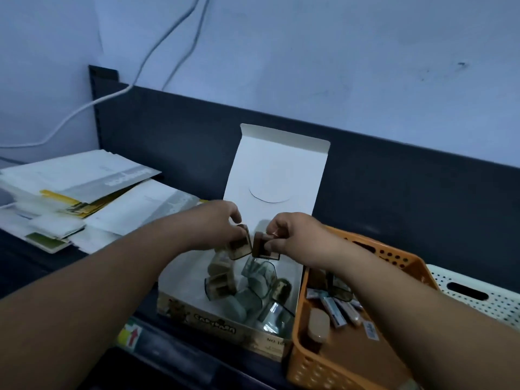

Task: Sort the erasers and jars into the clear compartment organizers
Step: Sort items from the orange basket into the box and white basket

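Above the open box [202, 319], both hands meet over its middle. The left hand [216, 228] pinches the left block [240, 246], a small brown piece in a clear case. The right hand [295, 239] pinches the right block [263, 246], which is of the same kind. The two blocks nearly touch; whether they are joined I cannot tell. Inside the box lie more cases [222, 282], some brown and some grey-green. Just right of the box, the orange basket [315, 370] holds wrapped erasers [334, 308] and a jar [316, 326]. The step looks like pulling stock out of the box for sorting, and the work seems at an early stage. Next, each block needs carrying to a compartment, but no organizer shows plainly, so finding one comes first.
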`<state>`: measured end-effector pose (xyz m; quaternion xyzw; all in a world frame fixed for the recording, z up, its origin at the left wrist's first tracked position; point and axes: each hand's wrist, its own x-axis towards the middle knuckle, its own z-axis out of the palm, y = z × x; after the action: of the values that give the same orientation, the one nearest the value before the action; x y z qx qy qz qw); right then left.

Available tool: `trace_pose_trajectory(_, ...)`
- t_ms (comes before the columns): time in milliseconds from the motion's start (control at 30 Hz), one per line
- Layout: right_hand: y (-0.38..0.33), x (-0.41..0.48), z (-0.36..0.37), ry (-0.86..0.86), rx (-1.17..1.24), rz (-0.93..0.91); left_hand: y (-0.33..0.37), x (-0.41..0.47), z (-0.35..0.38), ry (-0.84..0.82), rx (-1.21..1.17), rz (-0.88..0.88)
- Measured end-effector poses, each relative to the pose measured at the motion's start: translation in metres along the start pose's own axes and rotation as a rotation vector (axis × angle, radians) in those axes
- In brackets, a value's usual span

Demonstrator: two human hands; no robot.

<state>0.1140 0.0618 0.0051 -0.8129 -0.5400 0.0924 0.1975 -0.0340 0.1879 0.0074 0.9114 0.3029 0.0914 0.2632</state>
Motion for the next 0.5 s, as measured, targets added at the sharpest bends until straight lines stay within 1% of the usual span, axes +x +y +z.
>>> trace_pose_trajectory(133,0.012,0.003,0.005,-0.025,-0.006,0.040,0.001,0.011,0.015,-0.043,0.010,-0.013)
trace_pose_trajectory(233,0.024,-0.004,-0.006,0.038,0.037,0.038,0.014,0.018,0.020,-0.045,0.017,0.013)
trace_pose_trajectory(367,0.052,-0.025,-0.035,0.118,0.048,0.102,0.044,0.027,0.028,-0.022,-0.002,0.163)
trace_pose_trajectory(500,0.092,-0.052,-0.054,0.152,-0.027,0.238,0.083,0.033,0.049,-0.076,0.022,0.325)
